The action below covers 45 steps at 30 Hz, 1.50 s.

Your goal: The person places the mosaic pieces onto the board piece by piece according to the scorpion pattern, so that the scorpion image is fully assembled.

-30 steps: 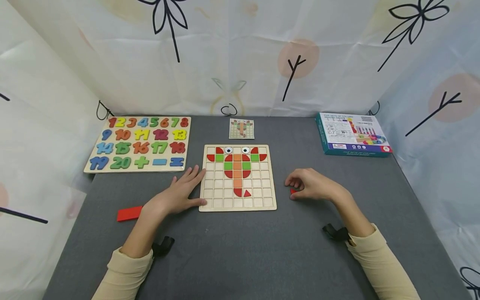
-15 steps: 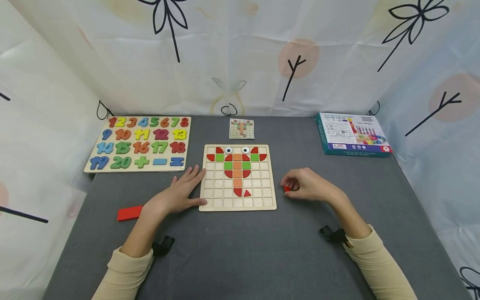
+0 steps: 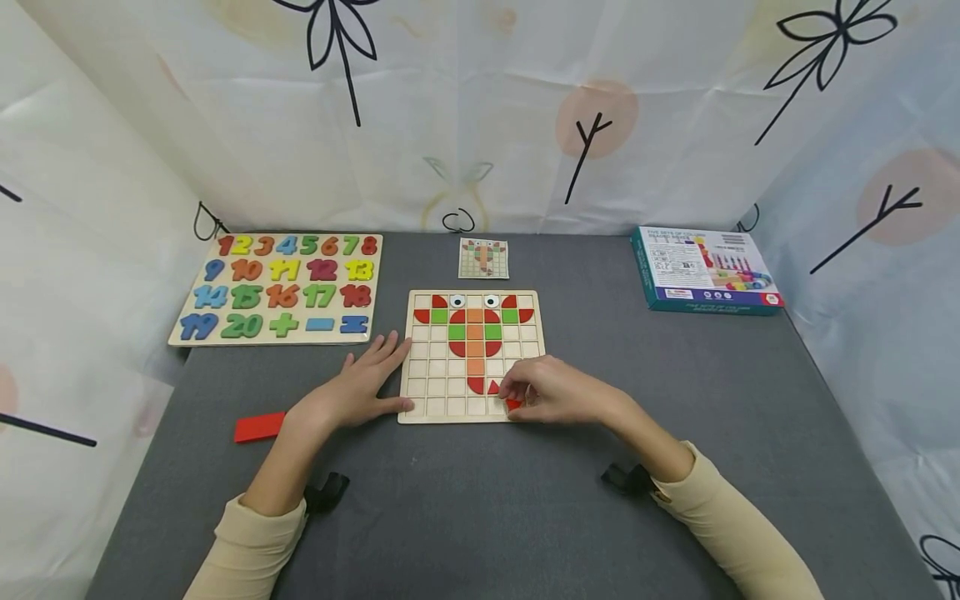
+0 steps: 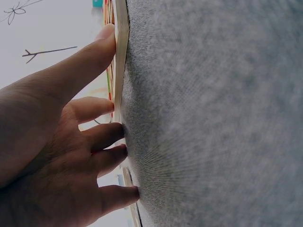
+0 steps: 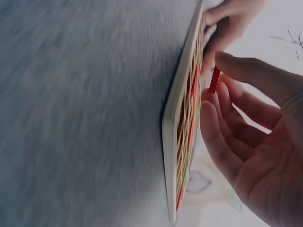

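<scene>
A wooden grid board (image 3: 442,407) lies mid-table, with red, green and orange tiles and two eye tiles set in its cells. My left hand (image 3: 356,387) rests with fingers spread, thumb and fingertips at the board's left edge. Between thumb and fingers, my right hand (image 3: 558,390) pinches a red tile (image 5: 214,79) over the board's lower right part. A small red triangle tile (image 3: 493,387) sits in a cell just left of those fingertips, beside a rounded red tile (image 3: 476,385). In the right wrist view the pinched tile shows edge-on, above the board's surface.
A number puzzle board (image 3: 300,325) lies at the back left. Behind the grid board is a small pattern card (image 3: 483,258). A boxed set (image 3: 708,271) lies at the back right. A red flat block (image 3: 258,427) is beside my left forearm.
My right hand has moved left from the bare table onto the board's lower right, carrying the red tile. The left hand has stayed at the board's edge.
</scene>
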Tool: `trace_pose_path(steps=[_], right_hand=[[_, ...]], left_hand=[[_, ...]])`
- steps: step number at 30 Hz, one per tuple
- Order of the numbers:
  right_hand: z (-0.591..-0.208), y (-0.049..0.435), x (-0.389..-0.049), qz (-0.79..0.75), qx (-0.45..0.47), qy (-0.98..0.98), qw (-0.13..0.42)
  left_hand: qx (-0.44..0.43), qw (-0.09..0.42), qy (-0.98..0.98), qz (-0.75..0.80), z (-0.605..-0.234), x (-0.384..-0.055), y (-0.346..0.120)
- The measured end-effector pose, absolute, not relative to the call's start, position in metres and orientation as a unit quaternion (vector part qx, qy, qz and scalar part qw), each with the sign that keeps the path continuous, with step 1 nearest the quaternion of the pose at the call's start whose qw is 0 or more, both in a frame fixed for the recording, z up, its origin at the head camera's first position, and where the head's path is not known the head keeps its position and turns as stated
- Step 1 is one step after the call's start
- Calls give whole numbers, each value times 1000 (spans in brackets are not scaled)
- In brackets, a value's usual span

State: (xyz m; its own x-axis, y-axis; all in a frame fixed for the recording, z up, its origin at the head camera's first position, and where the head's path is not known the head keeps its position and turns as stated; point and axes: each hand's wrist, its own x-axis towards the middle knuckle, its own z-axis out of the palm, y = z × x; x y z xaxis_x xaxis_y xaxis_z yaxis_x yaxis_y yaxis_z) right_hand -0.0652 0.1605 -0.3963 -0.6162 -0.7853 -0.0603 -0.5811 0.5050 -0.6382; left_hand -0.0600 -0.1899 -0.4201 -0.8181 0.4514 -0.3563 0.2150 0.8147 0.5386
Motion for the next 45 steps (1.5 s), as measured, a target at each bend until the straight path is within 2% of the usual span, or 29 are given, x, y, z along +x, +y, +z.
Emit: trace_pose_path(steps=[6,17,27,36,45], right_hand=[[-402,141,-65,-255,-422,855,160],[-406,130,-68,-241,-398,869,170],[-403,131,-72,-253,-402,865,162],[-402,120,-83,-253,-432,852,150],[-401,114,-87,-204,-447,855,164]], left_hand=[[182,239,920,251,-416,-58,-189],[177,244,924,235,-410,-58,-185],[190,226,921,253,-441,-66,-198],[178,243,924,236,-415,-59,-188],[171,243,925,238,-415,-59,-186]])
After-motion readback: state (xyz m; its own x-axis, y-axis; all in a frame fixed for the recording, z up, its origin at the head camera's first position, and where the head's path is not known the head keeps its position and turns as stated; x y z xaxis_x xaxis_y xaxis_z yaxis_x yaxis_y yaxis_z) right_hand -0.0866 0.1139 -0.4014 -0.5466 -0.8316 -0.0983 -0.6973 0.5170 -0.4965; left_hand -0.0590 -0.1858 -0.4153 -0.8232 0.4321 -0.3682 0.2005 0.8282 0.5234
